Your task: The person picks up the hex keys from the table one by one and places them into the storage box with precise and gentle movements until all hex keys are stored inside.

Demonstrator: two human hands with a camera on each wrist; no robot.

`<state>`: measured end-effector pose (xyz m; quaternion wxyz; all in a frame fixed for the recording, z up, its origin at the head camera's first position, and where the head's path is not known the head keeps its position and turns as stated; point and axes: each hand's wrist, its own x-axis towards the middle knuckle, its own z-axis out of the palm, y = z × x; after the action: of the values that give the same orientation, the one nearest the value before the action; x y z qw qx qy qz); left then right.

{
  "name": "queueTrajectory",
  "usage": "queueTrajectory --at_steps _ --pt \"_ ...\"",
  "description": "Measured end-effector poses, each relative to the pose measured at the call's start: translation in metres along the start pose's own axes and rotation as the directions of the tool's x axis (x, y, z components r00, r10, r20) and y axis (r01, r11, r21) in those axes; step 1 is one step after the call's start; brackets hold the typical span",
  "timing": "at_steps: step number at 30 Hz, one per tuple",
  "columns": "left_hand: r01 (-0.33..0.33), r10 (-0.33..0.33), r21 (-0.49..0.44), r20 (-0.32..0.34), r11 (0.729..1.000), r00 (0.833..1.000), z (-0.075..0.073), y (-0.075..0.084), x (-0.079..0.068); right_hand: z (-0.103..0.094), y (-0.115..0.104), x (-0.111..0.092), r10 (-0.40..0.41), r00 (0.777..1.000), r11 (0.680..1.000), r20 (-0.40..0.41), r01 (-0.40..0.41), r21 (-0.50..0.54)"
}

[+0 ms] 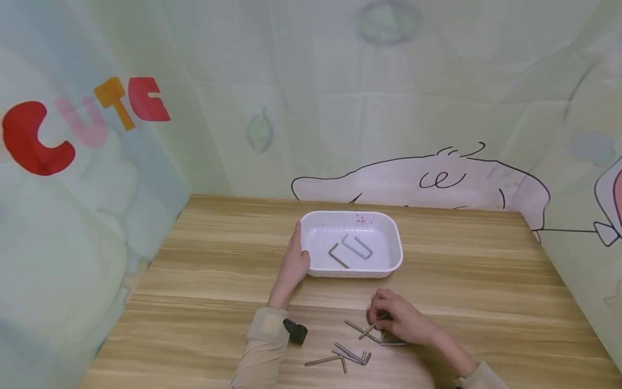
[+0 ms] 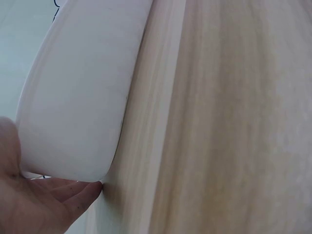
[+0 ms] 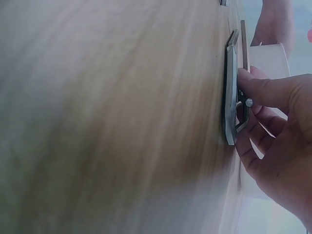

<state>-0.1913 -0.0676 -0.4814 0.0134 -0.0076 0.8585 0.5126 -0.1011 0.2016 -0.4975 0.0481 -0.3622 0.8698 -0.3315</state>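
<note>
My left hand [image 1: 293,265] holds the left end of a white plastic tray [image 1: 351,273], thumb near the front corner and fingers along the outer side. Inside the tray lie a brownish hex key [image 1: 338,260] and two greyer hex keys [image 1: 355,248]. In front of it, my right hand [image 1: 408,321] pinches a hex key [image 1: 370,328] between thumb and fingers, low over the table. Other hex keys [image 1: 359,328] lie right under those fingers; the right wrist view shows a thick dark one [image 3: 229,97] beside the fingertips.
Nearer the front edge, a loose group of hex keys [image 1: 351,355] lies on the wooden table [image 1: 209,302], with another bent hex key [image 1: 323,361] just left of it. A printed cloth [image 1: 233,108] hangs behind the table and along its sides.
</note>
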Motion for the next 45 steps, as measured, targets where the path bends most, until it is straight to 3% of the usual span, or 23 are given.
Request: queueTrajectory --at_steps 16,31,39,45 --pt "0.012 -0.012 -0.025 0.004 1.0 1.0 0.0 -0.001 -0.001 -0.003 -0.001 -0.003 -0.01 0.998 1.0 -0.06 0.009 -0.01" --pt "0.002 -0.002 -0.024 0.003 1.0 1.0 0.001 -0.002 0.001 -0.015 -0.018 0.001 0.069 0.996 0.997 -0.062 -0.067 0.044" --pt "0.004 -0.004 -0.009 -0.008 1.0 1.0 0.001 -0.002 0.001 -0.026 -0.028 0.004 0.005 0.994 1.0 -0.107 -0.002 0.029" --pt "-0.006 0.006 -0.009 -0.009 1.0 1.0 0.001 -0.001 0.001 -0.032 -0.03 0.006 0.019 0.994 1.0 -0.111 -0.018 0.017"
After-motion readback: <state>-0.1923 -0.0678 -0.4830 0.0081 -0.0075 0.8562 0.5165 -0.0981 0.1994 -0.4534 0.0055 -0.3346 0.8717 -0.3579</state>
